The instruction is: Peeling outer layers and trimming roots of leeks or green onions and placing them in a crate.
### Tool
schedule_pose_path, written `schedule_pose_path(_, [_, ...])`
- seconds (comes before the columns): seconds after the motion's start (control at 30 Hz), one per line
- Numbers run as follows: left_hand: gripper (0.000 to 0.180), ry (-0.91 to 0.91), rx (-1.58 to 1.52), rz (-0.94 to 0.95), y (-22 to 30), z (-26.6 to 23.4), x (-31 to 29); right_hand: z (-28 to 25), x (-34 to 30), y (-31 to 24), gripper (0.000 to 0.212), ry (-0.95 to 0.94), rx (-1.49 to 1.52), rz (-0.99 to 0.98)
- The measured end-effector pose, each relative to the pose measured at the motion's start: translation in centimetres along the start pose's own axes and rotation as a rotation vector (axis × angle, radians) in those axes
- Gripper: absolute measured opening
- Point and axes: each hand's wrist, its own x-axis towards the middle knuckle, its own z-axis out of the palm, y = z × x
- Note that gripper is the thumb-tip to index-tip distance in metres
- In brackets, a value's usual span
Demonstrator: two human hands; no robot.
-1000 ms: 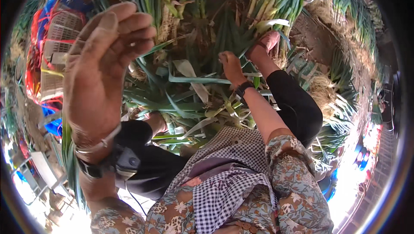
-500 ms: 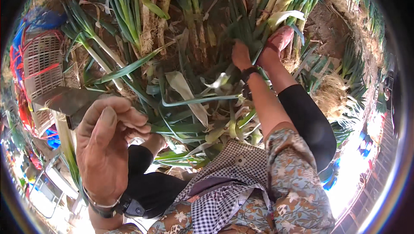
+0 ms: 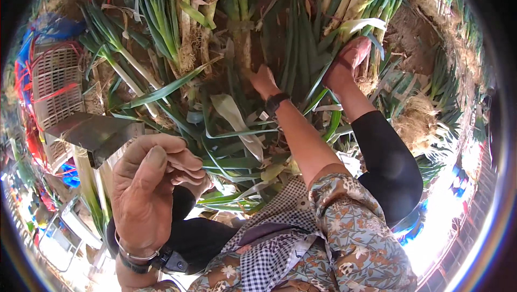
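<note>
My right hand point(image 3: 264, 82) reaches down into the shade, its fingers stretched toward the root end of an upright leek stalk point(image 3: 246, 44); whether they touch it is hard to see. Around it, loose leek leaves point(image 3: 237, 117) lie tangled on the soil. My left hand point(image 3: 148, 184) is raised near the camera, palm inward, its fingers curled with the thumb against them. Whatever those fingers may hold is hidden. Just beyond the left hand is a dark flat metal piece point(image 3: 94, 130) with a squared edge; I cannot tell whether the hand touches it.
Upright bunches of leeks point(image 3: 156, 12) stand at the far side, with another bunch point(image 3: 361, 1) beside my shoe point(image 3: 350, 58). A white plastic crate point(image 3: 56, 79) with red cord stands left. Pale roots point(image 3: 417, 122) lie right. My bent legs frame the leaf pile.
My right hand has moved left, from beside my shoe to the leek stalk in the middle. My left hand has shifted slightly right and down, still curled.
</note>
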Motion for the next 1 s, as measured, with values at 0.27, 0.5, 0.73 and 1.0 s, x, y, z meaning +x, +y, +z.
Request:
schedule_pose_path(0.27, [0.026,-0.046,0.022,0.008,0.3,-0.2,-1.8,-7.8,-11.0,-8.0,0.040,-0.064,0.388,-0.985])
schedule_pose_path(0.5, [0.026,-0.134,0.075,0.147,-0.3,0.1,-2.1,0.1,-20.2,2.8,0.034,-0.716,0.795,-0.118])
schedule_pose_path(0.73, [0.026,-0.170,0.220,0.199,-1.8,-0.7,0.2,-2.3,-23.2,-1.7,0.028,-0.694,1.204,0.039])
schedule_pose_path(1.0, [0.039,-0.207,0.332,0.148,-4.6,-0.8,2.7,-12.7,-39.7,-4.3,0.017,-0.558,0.785,-0.144])
